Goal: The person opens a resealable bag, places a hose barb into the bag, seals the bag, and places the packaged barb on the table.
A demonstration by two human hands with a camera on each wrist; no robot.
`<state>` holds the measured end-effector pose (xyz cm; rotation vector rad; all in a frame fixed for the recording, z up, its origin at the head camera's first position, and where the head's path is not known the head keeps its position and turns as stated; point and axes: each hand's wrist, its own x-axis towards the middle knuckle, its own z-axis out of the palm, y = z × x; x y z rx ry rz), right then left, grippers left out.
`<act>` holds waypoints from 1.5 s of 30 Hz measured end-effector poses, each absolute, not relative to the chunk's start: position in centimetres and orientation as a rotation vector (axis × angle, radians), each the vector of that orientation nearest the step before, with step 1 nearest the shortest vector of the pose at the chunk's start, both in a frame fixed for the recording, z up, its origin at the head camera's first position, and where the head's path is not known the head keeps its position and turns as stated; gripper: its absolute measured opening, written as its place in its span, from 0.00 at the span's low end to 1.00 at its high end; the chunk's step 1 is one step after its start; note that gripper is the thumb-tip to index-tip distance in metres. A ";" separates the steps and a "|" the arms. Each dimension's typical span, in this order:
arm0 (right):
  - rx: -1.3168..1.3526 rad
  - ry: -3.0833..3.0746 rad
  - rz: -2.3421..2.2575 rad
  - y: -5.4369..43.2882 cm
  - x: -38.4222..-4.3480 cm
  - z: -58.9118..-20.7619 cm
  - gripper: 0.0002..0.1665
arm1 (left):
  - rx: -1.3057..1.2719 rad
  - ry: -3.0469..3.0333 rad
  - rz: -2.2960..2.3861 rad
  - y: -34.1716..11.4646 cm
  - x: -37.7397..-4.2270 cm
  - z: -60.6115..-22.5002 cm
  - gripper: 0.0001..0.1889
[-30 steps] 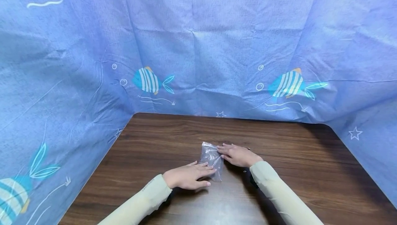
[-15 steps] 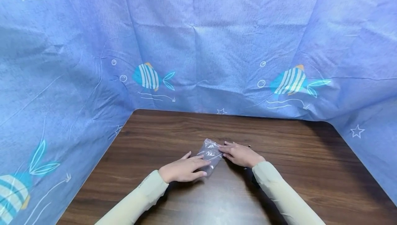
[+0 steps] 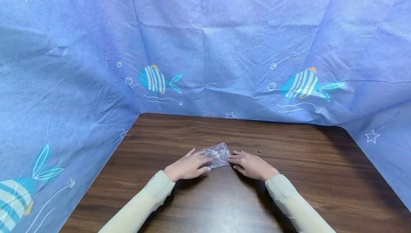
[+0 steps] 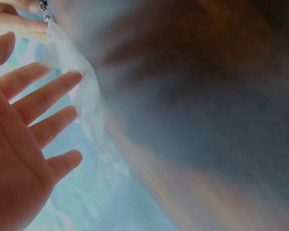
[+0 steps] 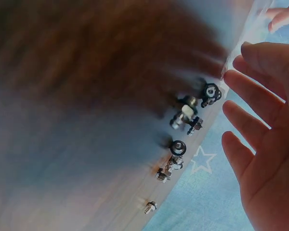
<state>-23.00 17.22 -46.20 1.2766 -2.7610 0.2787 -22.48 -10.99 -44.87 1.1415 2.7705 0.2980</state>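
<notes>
A clear, crinkled plastic bag [image 3: 219,153] lies on the brown wood-grain table between the two hands. My left hand [image 3: 189,165] lies palm down with straight, spread fingers over the bag's left end; in the left wrist view the bag [image 4: 89,91] shows at the fingertips. My right hand [image 3: 252,165] has its extended fingertips right at the bag's right edge. Beneath the right palm, in the right wrist view, sit several small metal parts and black rings [image 5: 178,147], mostly hidden by that hand in the head view.
One small loose piece [image 3: 259,151] lies just beyond the right hand. The table [image 3: 154,136] has rounded far corners, and a blue fish-print cloth [image 3: 231,54] hangs around its back and sides.
The bag has turned clockwise from lengthwise to lying crosswise between the hands. My left hand has moved away from the body and slightly left with it; the right has shifted slightly right.
</notes>
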 end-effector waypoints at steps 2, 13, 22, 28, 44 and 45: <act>1.267 -2.764 0.275 17.2 -22.7 -46.1 0.19 | 1.137 2.774 0.304 -11.1 -22.8 -44.7 0.25; 1.295 -2.745 0.260 16.6 -21.5 -46.4 0.20 | 1.065 2.820 0.338 -10.9 -23.3 -44.9 0.23; 1.274 -2.751 0.294 16.0 -20.7 -47.0 0.20 | 1.044 2.881 0.359 -10.7 -23.0 -45.3 0.20; 1.252 -2.744 0.381 16.0 -20.9 -46.4 0.19 | 0.989 2.988 0.507 -9.6 -23.3 -44.8 0.17; 0.724 -2.796 0.842 16.3 -24.6 -46.2 0.09 | 0.650 2.695 1.413 -4.7 -24.6 -45.1 0.10; 0.688 -2.813 0.861 16.1 -24.8 -46.3 0.09 | 0.625 2.680 1.429 -4.6 -24.6 -45.2 0.10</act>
